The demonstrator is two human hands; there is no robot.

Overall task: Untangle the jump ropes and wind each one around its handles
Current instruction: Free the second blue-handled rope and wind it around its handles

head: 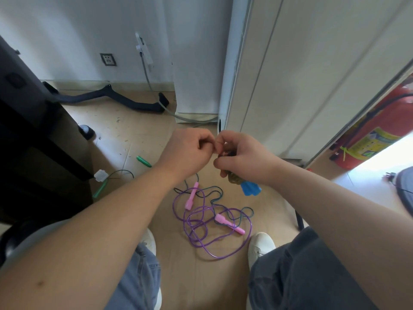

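My right hand (243, 156) grips a bundle with blue handles (250, 189) sticking out below it and olive cord (233, 179) wound around them. My left hand (190, 148) pinches the cord's end at the top of that bundle, touching the right fingers. On the floor between my feet lies a purple rope (202, 229) in loose loops with two pink handles (191, 196) (229, 223). A dark green rope (218, 193) is tangled through it. Two green handles (143, 161) (100, 189) lie farther left.
A black cabinet (33, 130) stands at the left and a black stand foot (105, 98) lies by the wall. A white cabinet (290, 74) rises ahead. A red fire extinguisher (377, 133) sits at the right. My white shoes (260, 245) flank the ropes.
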